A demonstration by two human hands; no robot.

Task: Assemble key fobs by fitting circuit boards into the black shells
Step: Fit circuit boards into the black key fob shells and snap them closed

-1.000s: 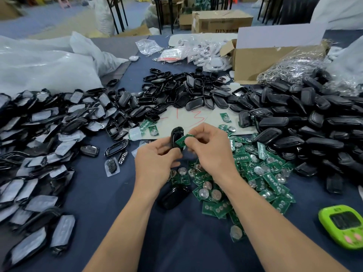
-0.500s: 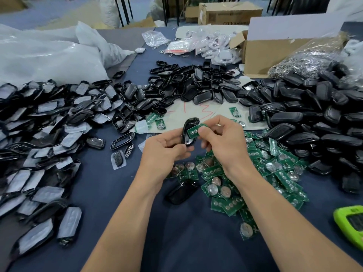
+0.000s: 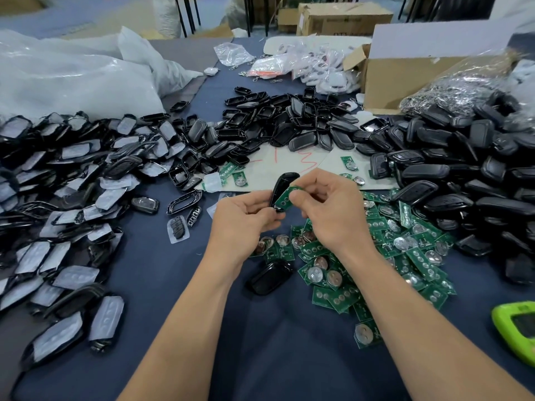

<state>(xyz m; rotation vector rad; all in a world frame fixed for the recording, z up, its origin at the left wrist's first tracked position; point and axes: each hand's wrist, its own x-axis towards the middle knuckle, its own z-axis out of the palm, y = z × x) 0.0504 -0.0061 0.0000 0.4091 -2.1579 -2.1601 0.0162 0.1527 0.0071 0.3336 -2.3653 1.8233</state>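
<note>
I count one black shell (image 3: 283, 183), gripped in the left hand (image 3: 240, 218), and one green circuit board (image 3: 285, 195), pinched by the right hand (image 3: 333, 215) against that shell's face, above the table (image 3: 173, 285). One spare shell (image 3: 269, 277) lies below the wrists. The boards (image 3: 411, 256) heaped beside it are too many to count. I cannot see what the cardboard box (image 3: 405, 79) holds.

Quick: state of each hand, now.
The left hand grips a black shell.
The right hand pinches a green circuit board at the shell.
</note>
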